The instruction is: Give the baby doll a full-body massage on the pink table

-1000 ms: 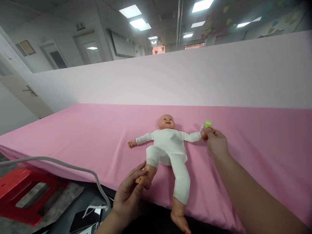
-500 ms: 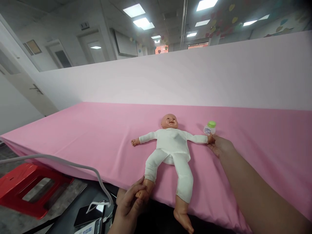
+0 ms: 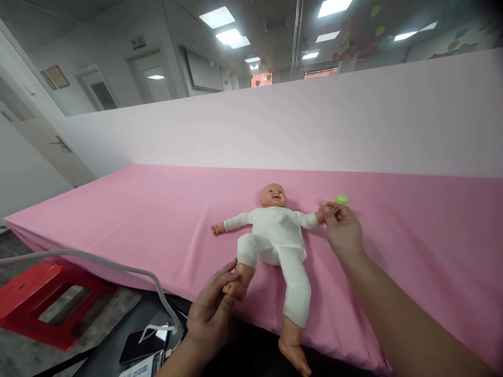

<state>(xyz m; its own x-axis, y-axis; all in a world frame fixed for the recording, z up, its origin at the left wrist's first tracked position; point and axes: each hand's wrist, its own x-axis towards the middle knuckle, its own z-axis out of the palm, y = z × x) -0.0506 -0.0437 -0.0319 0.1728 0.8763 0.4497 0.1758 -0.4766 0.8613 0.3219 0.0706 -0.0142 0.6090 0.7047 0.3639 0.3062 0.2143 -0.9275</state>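
Note:
A baby doll (image 3: pixel 279 228) in a white long-sleeved top and white leggings lies on its back on the pink sheet (image 3: pixel 157 220), head toward the wall. My left hand (image 3: pixel 212 306) is closed round the doll's bare foot on the left of the picture, and that leg is bent at the knee. With my right hand (image 3: pixel 342 228) I grip the doll's hand on the right of the picture, holding that arm bent and a little raised. The doll's other arm lies stretched out, and its other leg hangs over the sheet's near edge. Behind my right hand shows the green lid (image 3: pixel 341 199) of a bottle.
At lower left stands a red plastic stool (image 3: pixel 47 298). A phone (image 3: pixel 143 345) and a white cable (image 3: pixel 118 263) are on a dark surface beside my left forearm. Behind the sheet rises a white wall (image 3: pixel 251 131) with glass above it.
My left hand has lifted the doll's foot up and toward its body, bending the knee. My right hand has drawn the doll's arm inward and now hides most of the bottle.

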